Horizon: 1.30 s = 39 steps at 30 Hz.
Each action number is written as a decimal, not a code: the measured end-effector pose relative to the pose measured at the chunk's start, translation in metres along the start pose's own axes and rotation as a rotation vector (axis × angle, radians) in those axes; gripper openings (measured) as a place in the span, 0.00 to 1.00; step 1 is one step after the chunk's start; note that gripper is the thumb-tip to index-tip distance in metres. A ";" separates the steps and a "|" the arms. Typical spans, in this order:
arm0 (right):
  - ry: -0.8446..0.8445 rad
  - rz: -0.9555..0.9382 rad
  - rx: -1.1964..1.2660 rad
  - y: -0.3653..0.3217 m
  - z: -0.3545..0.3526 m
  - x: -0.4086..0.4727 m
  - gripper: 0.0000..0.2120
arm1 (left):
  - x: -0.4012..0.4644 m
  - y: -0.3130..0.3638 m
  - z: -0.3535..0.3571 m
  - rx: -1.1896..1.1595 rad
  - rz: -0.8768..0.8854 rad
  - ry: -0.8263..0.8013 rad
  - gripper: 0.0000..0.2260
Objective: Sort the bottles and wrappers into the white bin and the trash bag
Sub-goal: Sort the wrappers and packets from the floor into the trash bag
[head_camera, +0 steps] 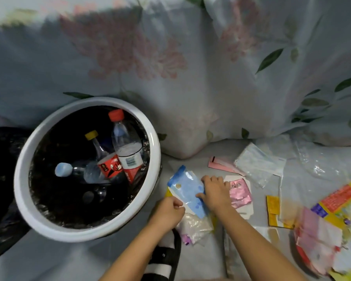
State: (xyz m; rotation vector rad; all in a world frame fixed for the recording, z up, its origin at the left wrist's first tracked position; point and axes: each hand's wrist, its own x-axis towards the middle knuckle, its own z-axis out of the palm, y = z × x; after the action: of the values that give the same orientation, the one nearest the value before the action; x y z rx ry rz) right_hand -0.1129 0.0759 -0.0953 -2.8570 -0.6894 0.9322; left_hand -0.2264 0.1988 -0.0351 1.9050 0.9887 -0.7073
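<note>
The white bin (24, 201) stands on the left, lined in black, with several plastic bottles (126, 147) inside. A black trash bag (0, 179) lies at its far left. My right hand (215, 193) grips the right edge of a blue and white wrapper (187, 189) just right of the bin. My left hand (168, 211) is curled at that wrapper's lower left edge, over a clear crumpled wrapper (195, 226); whether it pinches the blue wrapper I cannot tell. More wrappers lie scattered to the right, among them a pink foil wrapper (241, 192).
A floral cloth (190, 67) hangs behind the floor area. A clear plastic bag (257, 163), pink paper (221, 164), yellow packets (274, 209) and a large yellow-red wrapper (336, 201) lie right. A foot in a black and white slipper (164, 258) is near the bottom.
</note>
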 end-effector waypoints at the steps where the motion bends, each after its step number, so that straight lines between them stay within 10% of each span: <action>1: 0.009 0.005 0.025 0.001 -0.002 -0.001 0.11 | 0.000 0.002 0.000 -0.030 -0.001 0.008 0.03; 8: -0.127 0.038 0.638 0.019 -0.022 -0.015 0.06 | -0.004 0.020 0.001 -0.246 -0.053 0.048 0.23; 25: -0.185 0.187 1.360 0.013 -0.062 -0.095 0.13 | -0.039 0.026 -0.020 -0.813 0.089 -0.062 0.10; 29: 0.168 0.333 0.988 0.018 -0.016 -0.073 0.08 | -0.036 0.007 -0.023 -0.844 -0.013 -0.076 0.31; 34: -0.057 0.262 0.358 0.001 0.036 -0.063 0.28 | -0.035 -0.005 -0.018 -0.802 -0.034 -0.055 0.18; 39: 0.048 0.312 0.240 -0.011 0.054 -0.063 0.32 | -0.034 -0.017 -0.016 -0.768 -0.079 -0.065 0.11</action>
State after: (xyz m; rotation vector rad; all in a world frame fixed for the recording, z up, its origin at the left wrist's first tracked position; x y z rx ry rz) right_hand -0.1933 0.0536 -0.1024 -2.8019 -0.1154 0.9043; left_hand -0.2570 0.2059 -0.0083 1.1711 1.0949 -0.3465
